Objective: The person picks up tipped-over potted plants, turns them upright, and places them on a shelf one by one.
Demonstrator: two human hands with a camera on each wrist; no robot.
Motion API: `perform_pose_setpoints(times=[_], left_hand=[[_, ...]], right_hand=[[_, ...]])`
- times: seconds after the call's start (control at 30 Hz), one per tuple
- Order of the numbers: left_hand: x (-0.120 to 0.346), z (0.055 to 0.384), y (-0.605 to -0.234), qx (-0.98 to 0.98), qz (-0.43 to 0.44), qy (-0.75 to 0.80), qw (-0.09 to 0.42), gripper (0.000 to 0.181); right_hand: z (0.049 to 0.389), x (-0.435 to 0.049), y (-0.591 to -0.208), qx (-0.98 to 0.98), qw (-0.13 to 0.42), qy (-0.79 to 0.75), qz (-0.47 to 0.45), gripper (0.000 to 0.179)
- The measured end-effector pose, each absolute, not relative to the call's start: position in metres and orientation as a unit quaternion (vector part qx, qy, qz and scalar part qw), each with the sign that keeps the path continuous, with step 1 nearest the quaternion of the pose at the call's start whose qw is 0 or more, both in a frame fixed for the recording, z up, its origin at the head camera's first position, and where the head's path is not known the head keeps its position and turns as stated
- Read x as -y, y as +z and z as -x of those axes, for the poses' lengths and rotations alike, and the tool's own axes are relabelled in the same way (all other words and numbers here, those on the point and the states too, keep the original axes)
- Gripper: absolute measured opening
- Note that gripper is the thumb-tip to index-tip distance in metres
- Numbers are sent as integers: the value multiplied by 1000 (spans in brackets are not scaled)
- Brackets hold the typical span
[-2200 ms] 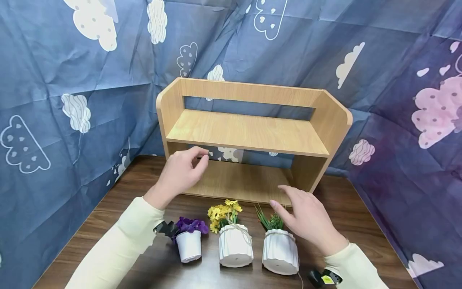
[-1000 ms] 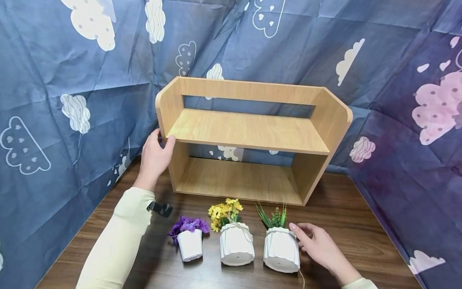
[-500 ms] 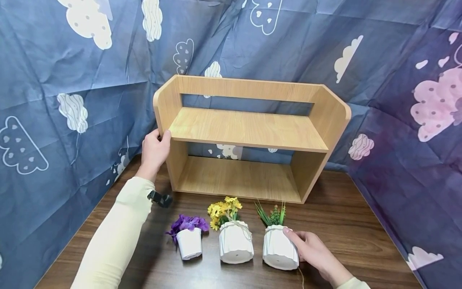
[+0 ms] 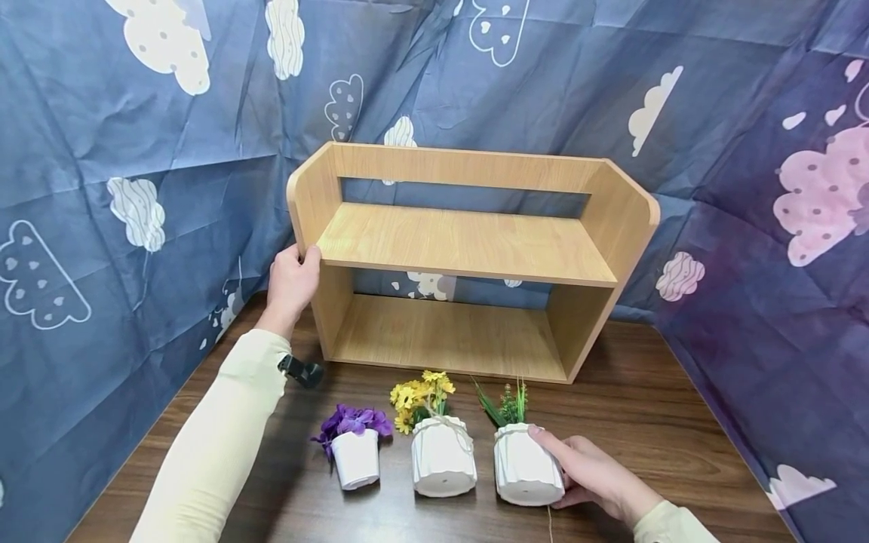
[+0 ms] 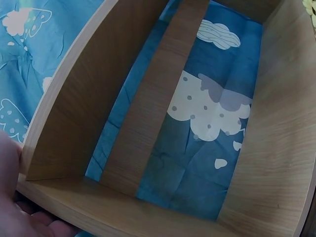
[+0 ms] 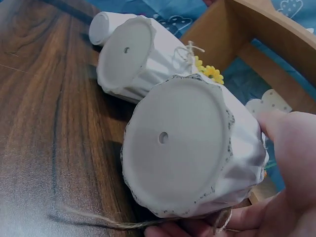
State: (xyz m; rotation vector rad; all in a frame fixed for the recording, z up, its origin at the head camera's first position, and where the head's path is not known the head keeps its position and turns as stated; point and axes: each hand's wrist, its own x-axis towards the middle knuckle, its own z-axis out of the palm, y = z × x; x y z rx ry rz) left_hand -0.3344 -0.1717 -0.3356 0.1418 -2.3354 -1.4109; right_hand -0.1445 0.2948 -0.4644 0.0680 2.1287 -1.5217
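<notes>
My left hand (image 4: 292, 283) grips the front edge of the left side panel of a two-tier wooden desk shelf (image 4: 468, 243). In the left wrist view its fingers curl behind that panel (image 5: 74, 108). My right hand (image 4: 591, 475) holds a white fluted pot (image 4: 526, 466) with a green artificial plant (image 4: 508, 407), thumb on top and fingers underneath. That pot lies on its side, leaves toward the shelf; the right wrist view shows its round base (image 6: 173, 148) with a small hole, and loose twine (image 6: 113, 222) trailing from it.
Beside the held pot lie a matching white pot (image 4: 444, 460) with yellow flowers (image 4: 421, 396) and a smaller white pot (image 4: 356, 460) with purple flowers (image 4: 353, 422). All are on the dark wooden table (image 4: 665, 422). Blue cloud-print fabric (image 4: 204, 151) hangs behind and along both sides.
My left hand has moved left onto the shelf's side panel and taken hold. My right hand has come down and gripped the green plant's pot, which has turned slightly, its leaves swinging left.
</notes>
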Motion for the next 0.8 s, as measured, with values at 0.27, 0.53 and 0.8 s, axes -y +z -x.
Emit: perform_pose_setpoints(times=[0.27, 0.53, 0.8], left_hand=[[173, 333, -337, 839, -41, -502, 205, 55], [173, 335, -339, 840, -29, -501, 206, 56], [176, 336, -342, 839, -16, -504, 207, 57]], right_hand=[[149, -291, -464, -783, 268, -560, -21, 64], [151, -292, -470, -780, 259, -569, -21, 61], [148, -292, -477, -791, 232, -566, -30, 57]])
